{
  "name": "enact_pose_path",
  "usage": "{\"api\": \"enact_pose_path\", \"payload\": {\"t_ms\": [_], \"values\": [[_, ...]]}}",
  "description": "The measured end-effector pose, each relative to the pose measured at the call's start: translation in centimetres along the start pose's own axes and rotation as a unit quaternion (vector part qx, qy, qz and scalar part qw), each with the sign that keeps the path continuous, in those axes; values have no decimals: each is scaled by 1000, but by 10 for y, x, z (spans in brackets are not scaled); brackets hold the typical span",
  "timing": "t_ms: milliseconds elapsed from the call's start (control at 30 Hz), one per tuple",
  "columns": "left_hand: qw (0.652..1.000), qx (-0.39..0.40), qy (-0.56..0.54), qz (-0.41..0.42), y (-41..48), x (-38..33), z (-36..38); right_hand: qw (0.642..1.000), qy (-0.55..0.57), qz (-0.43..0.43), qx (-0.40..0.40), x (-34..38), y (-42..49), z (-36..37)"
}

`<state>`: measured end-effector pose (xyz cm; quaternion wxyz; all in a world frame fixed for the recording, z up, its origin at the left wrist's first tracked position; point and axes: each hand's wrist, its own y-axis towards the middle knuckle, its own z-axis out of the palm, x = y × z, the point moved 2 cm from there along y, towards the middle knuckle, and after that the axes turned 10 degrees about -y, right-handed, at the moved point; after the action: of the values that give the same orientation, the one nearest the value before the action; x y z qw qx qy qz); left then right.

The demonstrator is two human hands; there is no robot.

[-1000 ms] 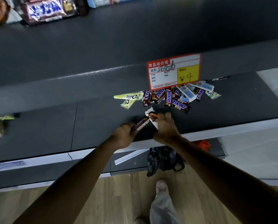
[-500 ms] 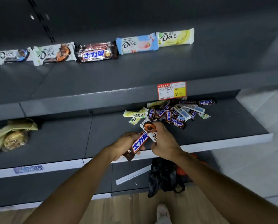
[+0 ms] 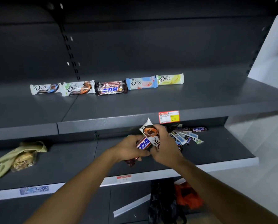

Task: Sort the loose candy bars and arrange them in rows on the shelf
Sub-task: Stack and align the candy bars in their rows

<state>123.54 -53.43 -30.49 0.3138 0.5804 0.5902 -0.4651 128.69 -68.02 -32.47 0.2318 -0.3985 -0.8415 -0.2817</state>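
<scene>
Risk: your left grip curled round the Snickers, right grip pinched the Dove; bars overlapped, so either could slip into the pile.

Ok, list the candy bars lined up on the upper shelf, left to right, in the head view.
white Dove bar with a dark picture → white Dove bar with an orange-brown picture → brown bar with blue lettering → light blue Dove bar → yellow Dove bar

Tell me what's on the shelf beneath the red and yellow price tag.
A loose pile of wrapped candy bars, a brown Snickers bar at the back. The right hand covers the pile's left part.
</scene>
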Motion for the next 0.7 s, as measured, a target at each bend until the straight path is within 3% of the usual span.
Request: {"api": "enact_pose_path", "payload": {"t_ms": [233,433,700], "values": [[996,-32,78,38,-13,-47,-22,994,-6,-49,-94,27,16,-30],[968,-132,196,83,-8,-78,-45,991,-4,-56,-120,49,44,-51],[929,-201,256,178,24,-91,-97,987,-51,-93,-121,53,97,-70]]}}
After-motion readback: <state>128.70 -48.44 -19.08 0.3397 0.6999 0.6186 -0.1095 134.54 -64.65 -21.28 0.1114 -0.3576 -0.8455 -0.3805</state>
